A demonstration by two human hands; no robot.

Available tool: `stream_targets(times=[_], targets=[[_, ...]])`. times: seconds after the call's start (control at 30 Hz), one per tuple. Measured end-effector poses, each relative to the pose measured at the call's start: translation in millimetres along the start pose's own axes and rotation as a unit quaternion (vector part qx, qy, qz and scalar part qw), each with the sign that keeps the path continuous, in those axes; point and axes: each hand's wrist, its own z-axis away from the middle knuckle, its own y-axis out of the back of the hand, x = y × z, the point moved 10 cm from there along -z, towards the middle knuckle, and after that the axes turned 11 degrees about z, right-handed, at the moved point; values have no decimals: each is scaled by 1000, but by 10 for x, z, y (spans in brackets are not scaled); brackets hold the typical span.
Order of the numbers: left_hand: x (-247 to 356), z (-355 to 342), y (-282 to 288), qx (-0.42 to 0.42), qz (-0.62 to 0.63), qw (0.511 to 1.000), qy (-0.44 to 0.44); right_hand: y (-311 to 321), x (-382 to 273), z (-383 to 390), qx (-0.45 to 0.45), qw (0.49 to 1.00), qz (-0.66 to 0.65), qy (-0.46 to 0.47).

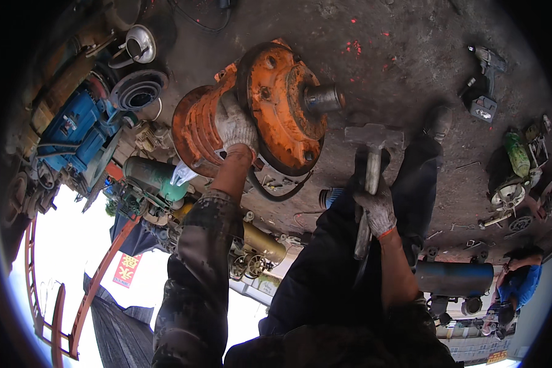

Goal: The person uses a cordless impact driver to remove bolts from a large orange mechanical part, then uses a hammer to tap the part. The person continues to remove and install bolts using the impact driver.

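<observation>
A worn orange metal housing (pixel 203 126) with a round flanged plate (pixel 276 92) and a protruding steel shaft (pixel 322 98) lies on the dark ground. My left hand (pixel 233 122), in a pale knitted glove, grips the housing just behind the flange, its fingertips partly hidden. My gloved right hand (pixel 375 207) is closed round the handle of a sledgehammer; its steel head (pixel 374 136) sits right of and below the shaft, over my legs. A black hose (pixel 276 195) curves beneath the housing.
A cordless tool (pixel 487 64) and a green cylinder (pixel 516 153) lie right. Blue machinery (pixel 73 129), a steel pot (pixel 140 44) and stacked rings (pixel 138 92) crowd the left. A blue tank (pixel 454 276) is lower right, near a person in blue (pixel 527 285).
</observation>
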Motion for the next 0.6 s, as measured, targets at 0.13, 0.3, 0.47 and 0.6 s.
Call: stream_targets(times=[0.13, 0.3, 0.47, 0.6], targets=[[-81, -49, 72, 13, -29, 999, -42, -395, -296, 255, -11, 987, 143, 76], [-55, -34, -16, 25, 77, 996, 45, -1100, -261, 143, -30, 985, 151, 78], [10, -43, 111, 21, -99, 993, -61, -1088, -131, 154, -53, 986, 156, 11], [-38, -16, -1, 24, 88, 995, 44, -1147, -118, 158, -8, 988, 146, 46]])
